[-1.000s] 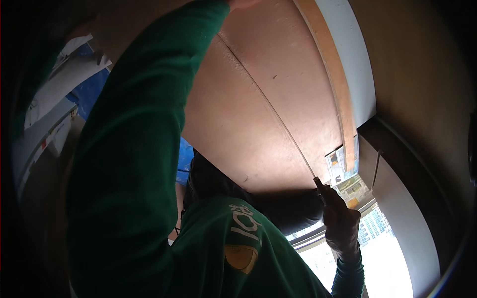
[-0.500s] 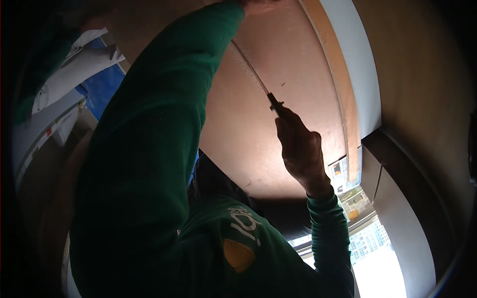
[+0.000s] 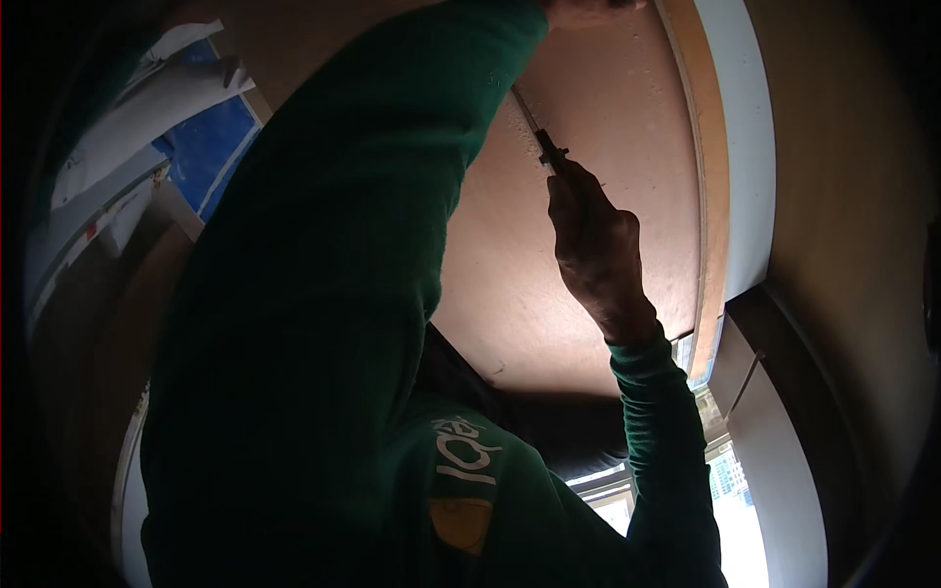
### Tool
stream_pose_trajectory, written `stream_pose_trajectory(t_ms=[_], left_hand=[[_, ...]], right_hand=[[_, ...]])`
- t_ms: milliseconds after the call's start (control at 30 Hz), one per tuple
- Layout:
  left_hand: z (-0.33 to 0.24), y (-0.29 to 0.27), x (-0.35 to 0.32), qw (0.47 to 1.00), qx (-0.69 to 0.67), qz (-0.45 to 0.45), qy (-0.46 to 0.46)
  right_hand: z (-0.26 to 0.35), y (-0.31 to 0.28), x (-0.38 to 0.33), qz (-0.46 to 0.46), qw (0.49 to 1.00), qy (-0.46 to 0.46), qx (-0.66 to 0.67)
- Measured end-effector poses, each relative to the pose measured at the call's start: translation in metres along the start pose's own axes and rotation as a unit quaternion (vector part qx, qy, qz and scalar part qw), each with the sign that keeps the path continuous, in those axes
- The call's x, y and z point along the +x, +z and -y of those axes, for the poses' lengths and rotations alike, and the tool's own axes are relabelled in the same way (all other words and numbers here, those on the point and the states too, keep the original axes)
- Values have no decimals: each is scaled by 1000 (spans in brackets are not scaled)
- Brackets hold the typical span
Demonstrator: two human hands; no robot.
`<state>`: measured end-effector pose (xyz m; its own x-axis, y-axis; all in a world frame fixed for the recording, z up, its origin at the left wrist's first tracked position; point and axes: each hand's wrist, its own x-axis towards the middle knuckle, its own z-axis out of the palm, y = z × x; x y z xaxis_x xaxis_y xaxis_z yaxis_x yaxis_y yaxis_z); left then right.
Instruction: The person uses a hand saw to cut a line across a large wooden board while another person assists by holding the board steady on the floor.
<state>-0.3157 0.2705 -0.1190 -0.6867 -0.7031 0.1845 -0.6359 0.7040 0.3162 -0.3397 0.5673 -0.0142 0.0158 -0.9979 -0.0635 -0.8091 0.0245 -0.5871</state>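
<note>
My right hand is closed around the dark handle of a thin-bladed hand tool. Its narrow metal blade lies over a smooth tan board and runs up behind my left sleeve, which hides the far end. Pale specks are scattered on the board beside the blade. My left arm, in a green sleeve, reaches across to the upper edge. There my left hand shows only in part, its fingers stretched out against the board and partly cut off by the frame.
A wooden strip edges the board on the right, with a pale strip beyond it. Farther right stands a brown panel. White cloth or sheeting and a blue surface show at the upper left. Bright light enters at the lower right.
My right hand and the tool have moved up, and less of the blade shows past my left sleeve. My left arm and hand appear farther right as the view shifts.
</note>
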Motion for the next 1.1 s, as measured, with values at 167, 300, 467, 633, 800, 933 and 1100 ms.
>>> stream_pose_trajectory(t_ms=[167, 300, 467, 633, 800, 933, 1100], left_hand=[[13, 5, 1, 1000, 12, 2, -6], [9, 1, -3, 1000, 25, 11, -1], [7, 4, -1, 1000, 26, -3, 4], [-3, 3, 6, 1000, 9, -1, 10], [-3, 1, -1, 998, 34, 53, -12], [4, 2, -6, 999, 35, 34, -11], [2, 7, -3, 1000, 24, 16, -2]], right_hand=[[41, -59, -54, 57, 986, 141, 68], [94, -156, -160, 137, 945, 292, 59], [90, -149, -165, 127, 957, 259, 32], [16, -22, -11, 45, 993, 107, 30], [39, -58, -49, 44, 985, 145, 80], [94, -164, -157, 99, 954, 271, 88], [103, -165, -170, 131, 960, 245, 15]])
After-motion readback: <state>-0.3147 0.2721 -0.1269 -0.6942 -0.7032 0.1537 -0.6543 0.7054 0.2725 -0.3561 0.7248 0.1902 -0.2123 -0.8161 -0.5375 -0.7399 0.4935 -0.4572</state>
